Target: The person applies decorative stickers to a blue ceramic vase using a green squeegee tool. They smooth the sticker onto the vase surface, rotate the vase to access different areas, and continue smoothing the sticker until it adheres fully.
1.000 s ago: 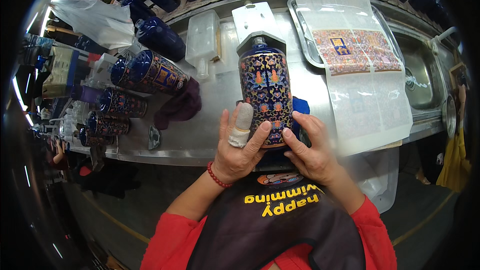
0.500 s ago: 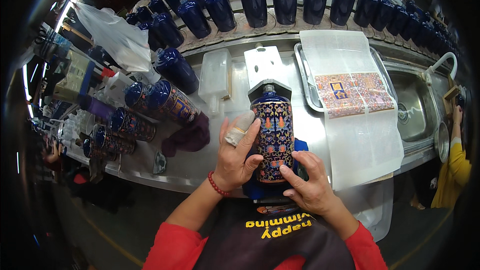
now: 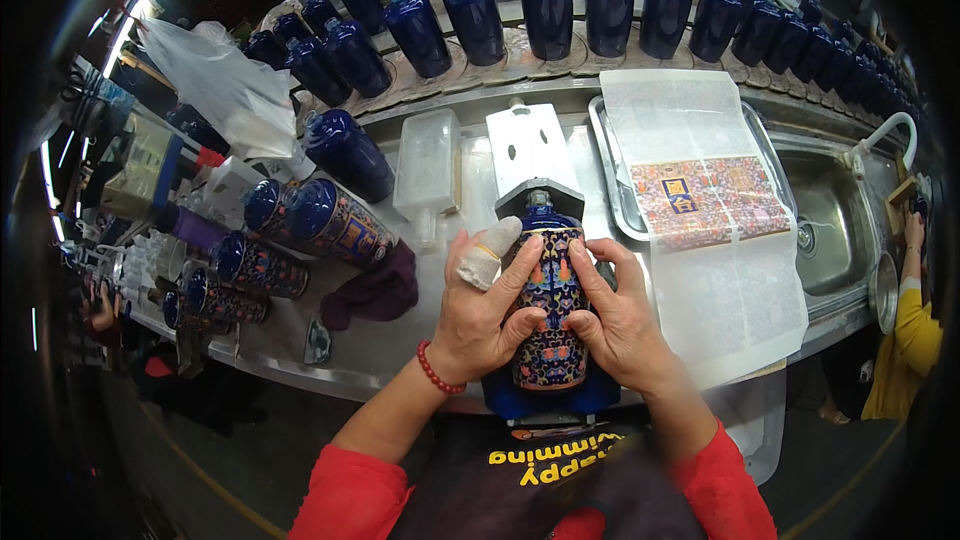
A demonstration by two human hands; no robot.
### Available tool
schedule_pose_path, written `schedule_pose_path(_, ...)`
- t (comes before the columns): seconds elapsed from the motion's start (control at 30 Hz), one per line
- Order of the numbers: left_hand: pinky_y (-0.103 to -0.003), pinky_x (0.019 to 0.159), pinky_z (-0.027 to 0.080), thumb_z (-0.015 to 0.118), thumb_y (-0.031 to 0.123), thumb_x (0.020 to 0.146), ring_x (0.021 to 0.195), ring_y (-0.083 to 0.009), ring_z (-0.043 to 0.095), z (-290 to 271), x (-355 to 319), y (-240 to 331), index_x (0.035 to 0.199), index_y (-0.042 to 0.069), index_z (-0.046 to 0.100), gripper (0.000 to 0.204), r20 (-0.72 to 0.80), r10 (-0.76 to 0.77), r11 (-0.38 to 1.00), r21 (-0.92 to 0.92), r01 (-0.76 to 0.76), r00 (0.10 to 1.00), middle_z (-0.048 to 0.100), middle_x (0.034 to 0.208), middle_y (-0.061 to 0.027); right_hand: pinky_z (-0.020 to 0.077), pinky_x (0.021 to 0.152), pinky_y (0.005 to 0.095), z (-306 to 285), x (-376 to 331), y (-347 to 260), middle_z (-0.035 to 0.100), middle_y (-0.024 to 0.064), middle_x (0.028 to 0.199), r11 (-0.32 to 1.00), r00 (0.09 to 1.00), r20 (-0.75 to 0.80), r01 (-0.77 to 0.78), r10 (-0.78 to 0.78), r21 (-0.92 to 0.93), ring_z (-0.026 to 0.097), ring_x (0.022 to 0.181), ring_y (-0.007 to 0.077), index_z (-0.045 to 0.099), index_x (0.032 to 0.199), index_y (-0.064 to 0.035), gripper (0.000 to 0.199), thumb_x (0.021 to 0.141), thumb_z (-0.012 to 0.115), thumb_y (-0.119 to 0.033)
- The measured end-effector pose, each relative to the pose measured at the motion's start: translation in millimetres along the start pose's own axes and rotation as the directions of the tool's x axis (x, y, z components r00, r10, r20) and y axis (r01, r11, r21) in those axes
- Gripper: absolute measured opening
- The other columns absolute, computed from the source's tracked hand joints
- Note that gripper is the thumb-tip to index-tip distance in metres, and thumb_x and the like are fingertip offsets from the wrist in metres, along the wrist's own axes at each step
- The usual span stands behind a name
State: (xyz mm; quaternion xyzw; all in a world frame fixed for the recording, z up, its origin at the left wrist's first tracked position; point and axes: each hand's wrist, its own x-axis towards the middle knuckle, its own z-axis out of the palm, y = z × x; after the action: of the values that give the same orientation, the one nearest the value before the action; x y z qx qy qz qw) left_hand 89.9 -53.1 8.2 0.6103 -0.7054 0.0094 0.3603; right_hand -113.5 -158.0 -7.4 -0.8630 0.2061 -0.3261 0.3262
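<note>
A dark blue bottle (image 3: 550, 355) with a colourful floral decal lies in front of me, its neck against a metal-and-white holder (image 3: 528, 145). My left hand (image 3: 485, 305) grips its left side, thumb and index finger on the decal; a pale cloth cover wraps one finger. On the other side my right hand (image 3: 622, 325) is closed round the bottle, thumb and index finger also pressing the decal. The two thumbs nearly meet at the middle. Beneath the bottle's base is a blue support (image 3: 505, 395). Fingers under the bottle are hidden.
Decal sheets (image 3: 705, 290) overlap a metal tray (image 3: 603, 155), beside a sink (image 3: 830, 265). Decorated bottles (image 3: 345, 225), a purple cloth (image 3: 375, 290) and a clear plastic container (image 3: 425, 170) stand left. Plain blue bottles (image 3: 550, 15) line a conveyor behind. A person's yellow sleeve (image 3: 912, 325) shows right.
My right hand has moved up from the bottle's lower right to its upper part. The left thumb has shifted inward onto the decal. The conveyor bottles have shifted left.
</note>
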Motion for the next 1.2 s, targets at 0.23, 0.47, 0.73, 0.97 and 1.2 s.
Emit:
schedule_pose_path(0.23, -0.055, 0.122, 0.021, 0.054, 0.046, 0.104, 0.141, -0.0453, 0.045, 6, 0, 0, 0.152, 0.002, 0.05, 0.065, -0.022, -0.075, 0.98, -0.187, 0.07, 0.997, 0.05, 0.151, -0.0276, 0.041, 0.108, 0.0494, -1, 3, -3, 0.044, 0.0247, 0.144, 1.0, 1.0, 0.016, -0.024, 0.024, 0.015, 0.048, 0.128, 0.0425, 0.052, 0.149, -0.005, 0.065, 0.096, 0.068, -0.039)
schedule_pose_path(0.47, -0.056, 0.122, 0.022, 0.055, 0.044, 0.105, 0.142, -0.0463, 0.045, 6, 0, -1, 0.152, 0.001, 0.05, 0.064, -0.012, -0.06, 0.986, -0.154, 0.057, 0.998, 0.05, 0.151, -0.0278, 0.0411, 0.108, 0.0499, -2, 10, -5, 0.044, 0.0242, 0.144, 1.0, 1.0, 0.006, -0.008, 0.008, -0.026, 0.048, 0.127, 0.0423, 0.054, 0.147, -0.0047, 0.063, 0.097, 0.067, -0.039)
schedule_pose_path(0.73, -0.056, 0.122, 0.022, 0.054, 0.045, 0.105, 0.141, -0.0459, 0.045, 6, -1, -1, 0.152, 0.001, 0.049, 0.064, -0.006, -0.057, 0.989, -0.14, 0.056, 0.998, 0.05, 0.151, -0.0278, 0.043, 0.104, 0.0494, -3, 18, -9, 0.046, 0.0224, 0.14, 0.995, 0.999, -0.011, 0.034, -0.035, -0.097, 0.05, 0.123, 0.0404, 0.056, 0.146, -0.0073, 0.06, 0.096, 0.068, -0.038)
schedule_pose_path(0.97, -0.057, 0.122, 0.021, 0.052, 0.045, 0.106, 0.142, -0.0461, 0.044, 6, 1, 0, 0.153, 0.001, 0.047, 0.065, -0.007, -0.054, 0.986, -0.157, 0.052, 0.999, 0.048, 0.153, -0.0279, 0.0435, 0.104, 0.0494, -2, 19, -9, 0.046, 0.0218, 0.14, 0.993, 0.999, -0.018, 0.043, -0.045, -0.113, 0.05, 0.123, 0.0403, 0.056, 0.145, -0.0062, 0.06, 0.095, 0.07, -0.036)
schedule_pose_path(1.2, -0.057, 0.122, 0.02, 0.051, 0.043, 0.106, 0.143, -0.0457, 0.042, 5, 4, 4, 0.154, 0.001, 0.046, 0.064, 0.013, -0.083, 0.989, -0.123, 0.084, 0.997, 0.046, 0.154, -0.0273, 0.0437, 0.105, 0.0496, -1, 17, -6, 0.046, 0.0221, 0.142, 0.997, 0.999, -0.019, 0.034, -0.036, -0.07, 0.05, 0.123, 0.0409, 0.052, 0.147, -0.0027, 0.065, 0.096, 0.068, -0.04)
